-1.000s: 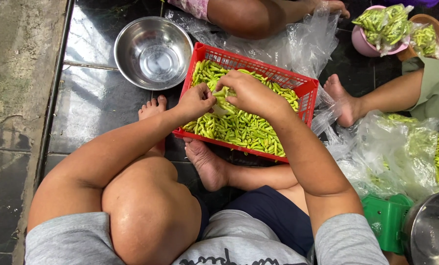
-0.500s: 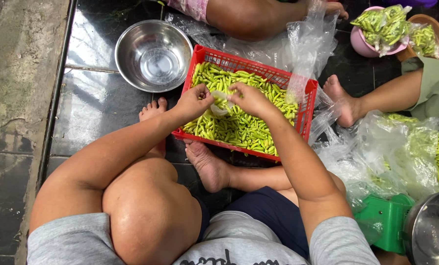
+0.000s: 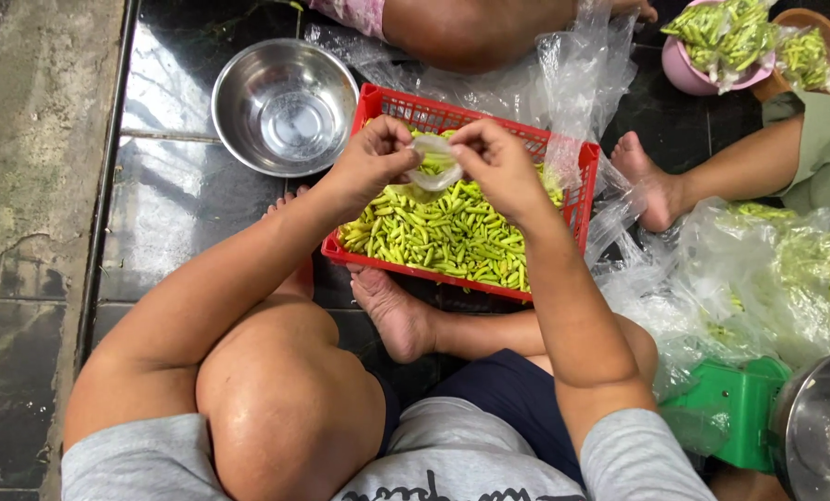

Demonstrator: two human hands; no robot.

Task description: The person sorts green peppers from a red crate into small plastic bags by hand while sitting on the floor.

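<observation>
Nearest the camera, a bent knee and a grey shirt are seen, with a bare foot tucked on the dark tiled floor just below a red basket.

Above the basket, the left hand and the right hand are held close together. Both are partly closed, and a small clear plastic bag is pinched between their fingertips, one edge in each hand. The bag hangs just over the green chillies heaped in the basket; whether it touches them cannot be told.

To the right of the basket, crumpled clear plastic bags lie on the floor, some with green chillies showing through. A green plastic stool and the rim of a steel pot are seen at the lower right.

Beyond the basket on the left, a steel bowl stands on the floor, close to the basket's corner. Further off, another person's foot rests beside the plastic, and a second person's leg lies at the top edge. At the far right, a pink bowl and a brown bowl are filled with bagged chillies.
</observation>
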